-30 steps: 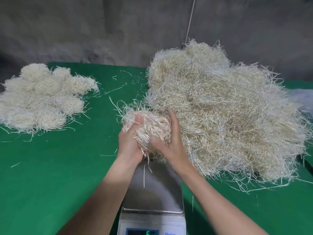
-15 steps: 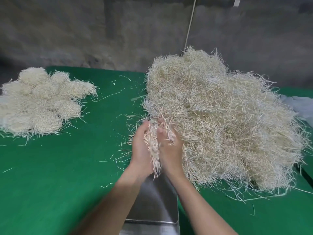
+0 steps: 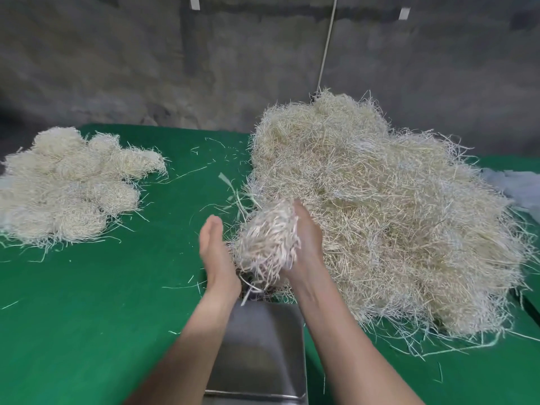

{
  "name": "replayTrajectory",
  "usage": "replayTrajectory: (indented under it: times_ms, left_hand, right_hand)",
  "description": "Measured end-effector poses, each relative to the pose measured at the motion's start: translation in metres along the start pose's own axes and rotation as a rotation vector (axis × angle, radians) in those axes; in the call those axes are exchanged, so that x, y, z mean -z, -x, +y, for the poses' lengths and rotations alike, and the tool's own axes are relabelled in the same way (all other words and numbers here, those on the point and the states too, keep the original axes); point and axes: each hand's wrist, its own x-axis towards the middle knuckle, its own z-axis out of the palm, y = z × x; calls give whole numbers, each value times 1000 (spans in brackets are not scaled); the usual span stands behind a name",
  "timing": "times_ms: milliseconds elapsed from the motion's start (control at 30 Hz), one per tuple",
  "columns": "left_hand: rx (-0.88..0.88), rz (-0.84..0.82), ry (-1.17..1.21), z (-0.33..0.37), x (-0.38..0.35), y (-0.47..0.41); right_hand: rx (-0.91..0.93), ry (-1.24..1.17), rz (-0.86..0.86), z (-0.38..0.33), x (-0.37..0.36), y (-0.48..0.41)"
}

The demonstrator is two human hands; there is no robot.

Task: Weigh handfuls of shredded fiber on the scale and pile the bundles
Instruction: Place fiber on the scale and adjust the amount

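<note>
Right grip [image 3: 305,244], fingers straight, supports a pale shredded-fiber handful [image 3: 267,244] beyond the steel scale pan [image 3: 260,349] (left grip [image 3: 214,252] flat too).

A pale, motion-blurred handful of shredded fiber [image 3: 267,244] rests against the straight fingers [image 3: 301,213] of the right hand [image 3: 309,247], above the steel scale pan [image 3: 263,346]. The loose heap [image 3: 380,214] lies just behind them, and the bundle pile [image 3: 67,185] well to the left.

On my feed both hands sit just past the scale's [image 3: 257,355] far edge, left hand [image 3: 214,252] flat with straight fingers, right hand [image 3: 309,244] upright with a fiber clump [image 3: 268,241] against its palm.
</note>
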Motion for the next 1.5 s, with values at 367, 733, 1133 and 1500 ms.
replayTrajectory:
  times_ms: [367, 733, 1133, 1500]
  left_hand:
    - [344, -140, 120, -6, -12, -6]
    - [-63, -315, -295, 3, -14, 11]
    - [-498, -145, -545, 3, -30, 20]
    - [121, -296, -88, -19, -34, 45]
  right_hand:
    - [747, 998, -204, 79, 25, 12]
    - [738, 1128, -395, 59, 14, 11]
    - [264, 314, -4, 39, 20, 6]
    - [494, 339, 199, 38, 34, -8]
